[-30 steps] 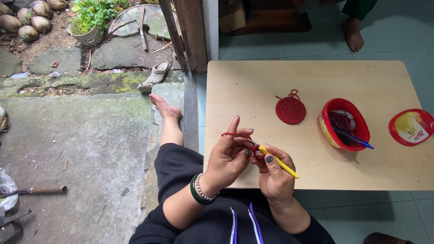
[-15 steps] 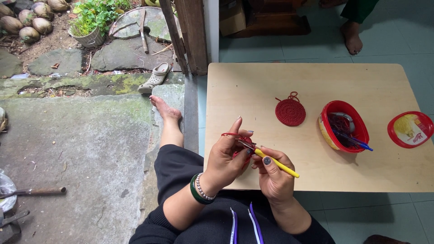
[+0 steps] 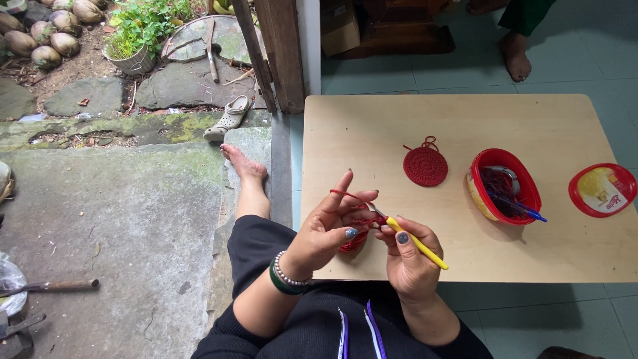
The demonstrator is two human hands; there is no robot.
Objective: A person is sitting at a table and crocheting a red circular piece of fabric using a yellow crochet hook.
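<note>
Work in hand: a small red crochet piece [image 3: 354, 234] sits between both hands, over the near edge of the wooden counter [image 3: 372, 133], close to the person's lap.
Left hand [image 3: 325, 229]: fingers pinch the piece, forefinger raised with red yarn [image 3: 344, 195] running taut over it.
Right hand [image 3: 409, 256]: fingers closed around 1 yellow-handled crochet hook [image 3: 417, 242], its metal tip entering the stitches.
Doing it well: judging by the grip, steady yarn tension off the raised forefinger and a shallow hook angle would keep stitches even; the pinch should stay just beside the working loop.
Finished work: 1 round red crochet disc [image 3: 425, 165] lies flat mid-counter, well apart from the hands.
Containers: 1 red tub [image 3: 503, 185] holding dark yarn and what may be a blue-handled tool; its contents are hard to make out.
Lids: 1 red-rimmed lid [image 3: 602, 189] lies beside the tub.
Surroundings: 1 pale sandal [image 3: 228, 118] lies on mossy stone beyond the counter.
</note>
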